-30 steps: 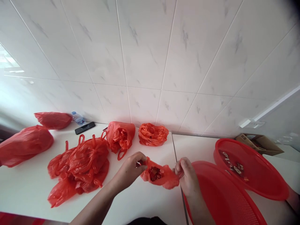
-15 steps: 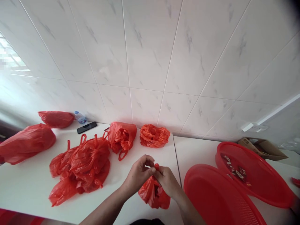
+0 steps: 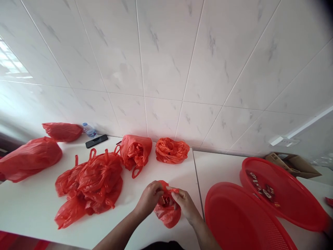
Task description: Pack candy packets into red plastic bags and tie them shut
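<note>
Both the left hand (image 3: 150, 199) and the right hand (image 3: 183, 203) are pinching the mouth of a small red plastic bag (image 3: 166, 211) on the white table (image 3: 31, 205). A heap of red bags (image 3: 91, 184) is lying to the left, and two red mesh trays (image 3: 234, 215) are sitting just beside it on the right.

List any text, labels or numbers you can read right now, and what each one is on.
Nothing can be read as text.
Water bottle label: blue band, too small and blurred.
Small packets in the far red basket: light marks on dark wrappers, too blurred.
Cardboard box: no print legible.
Small red bag held by the left hand and right hand: no print visible.
</note>
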A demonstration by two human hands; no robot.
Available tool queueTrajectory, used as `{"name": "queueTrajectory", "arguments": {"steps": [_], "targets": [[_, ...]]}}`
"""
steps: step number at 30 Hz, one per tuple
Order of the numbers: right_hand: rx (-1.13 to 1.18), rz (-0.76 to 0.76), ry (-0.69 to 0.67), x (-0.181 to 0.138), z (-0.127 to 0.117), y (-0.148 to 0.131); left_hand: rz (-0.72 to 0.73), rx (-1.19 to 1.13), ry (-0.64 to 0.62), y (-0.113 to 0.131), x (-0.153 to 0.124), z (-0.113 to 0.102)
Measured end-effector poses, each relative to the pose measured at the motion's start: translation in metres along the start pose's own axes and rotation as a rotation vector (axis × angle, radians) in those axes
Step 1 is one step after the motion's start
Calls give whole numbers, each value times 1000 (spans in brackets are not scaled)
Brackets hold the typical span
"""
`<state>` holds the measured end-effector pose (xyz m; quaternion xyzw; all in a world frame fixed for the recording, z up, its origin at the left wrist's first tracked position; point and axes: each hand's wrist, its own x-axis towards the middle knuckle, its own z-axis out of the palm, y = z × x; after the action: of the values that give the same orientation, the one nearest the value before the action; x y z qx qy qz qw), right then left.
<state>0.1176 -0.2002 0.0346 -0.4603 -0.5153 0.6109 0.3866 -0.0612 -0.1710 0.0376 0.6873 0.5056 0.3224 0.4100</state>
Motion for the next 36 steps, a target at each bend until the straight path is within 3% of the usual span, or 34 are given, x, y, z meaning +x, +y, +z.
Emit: {"name": "queueTrajectory", "arguments": {"steps": [2, 5, 11, 13, 15, 18, 20, 22, 24, 27, 32, 36], "targets": [[-28, -29, -62, -4, -7, -4, -24, -51, 31, -4, 4, 0], [-97, -29, -80, -5, -12, -7, -61, -175, -88, -3, 7, 1], [-398, 67, 287, 6, -8, 13, -171, -111, -164, 8, 4, 11], [-452, 108, 344, 7, -6, 17, -165, -111, -185, 10, 2, 15], [-372, 85, 320, 6, -4, 16, -162, -86, -196, 10, 1, 18], [-68, 48, 213, 6, -4, 12, -181, -1, -176, 8, 2, 20], [111, 62, 223, 8, -10, 16, -188, 40, -158, 4, 2, 18], [73, 109, 358, 10, -21, 25, -139, 101, -151, -4, 1, 11], [-115, 165, 536, 12, -34, 38, -78, 227, -166, -18, -4, 0], [-291, 222, 681, 10, -48, 59, -140, 437, -202, -44, -17, -22], [-356, 270, 652, 1, -50, 85, -303, 513, -177, -71, -31, -45], [-336, 315, 563, -7, -59, 107, -271, 466, -137, -63, -24, -31]]}}
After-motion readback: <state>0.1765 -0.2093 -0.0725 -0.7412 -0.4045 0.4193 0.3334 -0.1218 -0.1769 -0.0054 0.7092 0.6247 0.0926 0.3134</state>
